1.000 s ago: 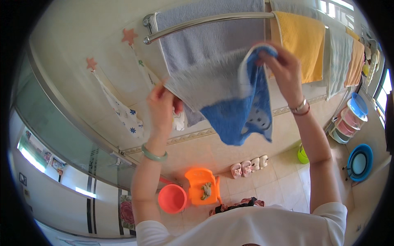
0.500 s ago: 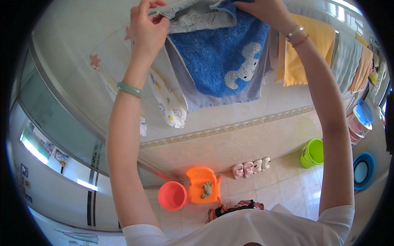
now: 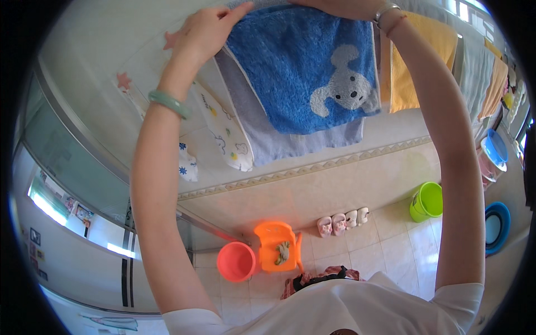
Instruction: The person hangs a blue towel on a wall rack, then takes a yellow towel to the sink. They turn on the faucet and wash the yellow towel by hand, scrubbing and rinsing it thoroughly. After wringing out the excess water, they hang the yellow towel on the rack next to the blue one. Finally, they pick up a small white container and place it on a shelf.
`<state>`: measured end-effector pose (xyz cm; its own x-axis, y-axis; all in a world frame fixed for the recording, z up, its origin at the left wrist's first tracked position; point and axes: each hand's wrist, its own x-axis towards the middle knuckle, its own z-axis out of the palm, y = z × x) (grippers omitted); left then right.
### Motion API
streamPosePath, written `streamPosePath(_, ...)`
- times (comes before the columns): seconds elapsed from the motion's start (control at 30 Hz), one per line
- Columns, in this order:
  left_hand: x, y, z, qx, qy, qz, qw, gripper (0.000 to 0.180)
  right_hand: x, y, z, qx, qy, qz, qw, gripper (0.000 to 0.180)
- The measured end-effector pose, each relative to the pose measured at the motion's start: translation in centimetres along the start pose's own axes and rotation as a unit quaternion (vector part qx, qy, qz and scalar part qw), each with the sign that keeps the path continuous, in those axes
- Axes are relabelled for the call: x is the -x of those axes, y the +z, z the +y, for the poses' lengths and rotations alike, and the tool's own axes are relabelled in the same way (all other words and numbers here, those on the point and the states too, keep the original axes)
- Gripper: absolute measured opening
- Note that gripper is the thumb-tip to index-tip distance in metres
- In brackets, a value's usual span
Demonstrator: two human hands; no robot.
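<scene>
A blue towel (image 3: 296, 67) with a grey cartoon animal on it hangs spread flat against the wall, over a grey towel (image 3: 268, 134). My left hand (image 3: 209, 28) lies on its top left corner, fingers stretched out along the upper edge. My right hand (image 3: 340, 6) rests on the top edge near the right corner, mostly cut off by the frame's upper rim. A green bangle sits on my left wrist and a thin bracelet on my right.
A yellow towel (image 3: 421, 61) and more towels hang to the right. A white patterned cloth (image 3: 223, 131) hangs at the left. On the tiled floor below stand an orange stool (image 3: 276, 245), a pink bucket (image 3: 235, 261), small slippers (image 3: 341, 220), a green bucket (image 3: 427, 201) and a blue basin (image 3: 496, 226).
The blue towel went from bunched in my hands to draped and spread flat over the rail. Both hands rose and now smooth its top edge.
</scene>
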<state>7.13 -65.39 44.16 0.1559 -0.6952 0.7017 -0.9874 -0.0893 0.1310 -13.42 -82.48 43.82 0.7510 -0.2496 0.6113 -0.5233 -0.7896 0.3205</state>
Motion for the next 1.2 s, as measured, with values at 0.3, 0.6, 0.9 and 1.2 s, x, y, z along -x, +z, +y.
streamPosePath(0.3, 4.8, 0.0, -4.9, 0.038, 0.168, 0.207, 0.963, 0.015, 6.3, -2.9, -1.9, -0.174, 0.193, 0.126, 0.957, 0.034)
streamPosePath(0.6, 3.2, 0.9, -2.4, 0.067, 0.051, 0.196, 0.977, 0.020, 7.5, -1.3, -0.7, -0.138, 0.136, 0.291, 0.937, 0.026)
streamPosePath(0.9, 4.8, 1.8, -3.8, 0.082, 0.139, 0.242, 0.957, 0.014, 8.5, -0.7, 0.3, -0.069, 0.124, 0.282, 0.949, 0.025)
streamPosePath(1.2, 5.9, 2.3, -3.5, 0.079, 0.171, 0.274, 0.943, 0.010, 10.6, 1.1, -2.0, -0.092, 0.174, 0.406, 0.892, 0.022)
